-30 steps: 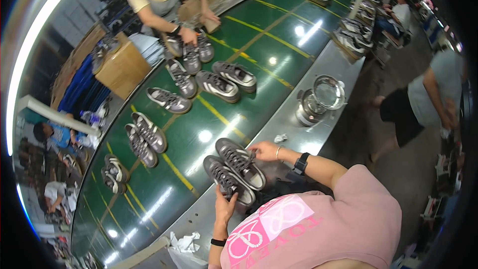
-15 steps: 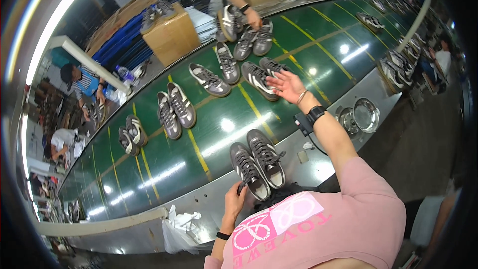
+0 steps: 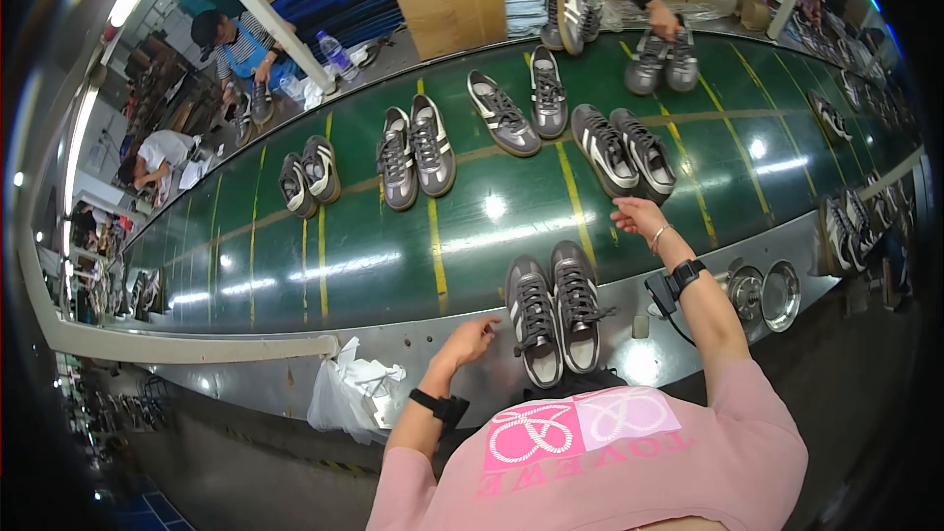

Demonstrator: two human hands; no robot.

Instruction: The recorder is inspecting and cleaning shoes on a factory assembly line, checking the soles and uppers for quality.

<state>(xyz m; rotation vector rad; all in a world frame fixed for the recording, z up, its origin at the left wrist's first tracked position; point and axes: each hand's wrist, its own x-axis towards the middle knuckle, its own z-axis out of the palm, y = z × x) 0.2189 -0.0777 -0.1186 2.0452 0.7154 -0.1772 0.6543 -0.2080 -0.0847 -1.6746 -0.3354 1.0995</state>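
Hands of the person in the pink top sit at the lower middle of the frame, on either side of a pair of grey sneakers (image 3: 556, 310) lying toes-down on the near edge of the green conveyor belt (image 3: 344, 265). Left hand (image 3: 470, 339) rests low, just left of the pair, fingers loosely curled and holding nothing, close to the left shoe's side without clearly touching it. Right hand (image 3: 641, 218) is raised further up the frame, right of centre, palm open with fingers spread, empty, just below a second pair of grey shoes (image 3: 622, 149) on the belt. More pairs lie across the upper belt. Two round metal dishes (image 3: 765, 292) sit at the right on the steel ledge, and a crumpled white bag (image 3: 356, 391) hangs at lower left. Another worker's hand (image 3: 661, 18) holds shoes at the top.
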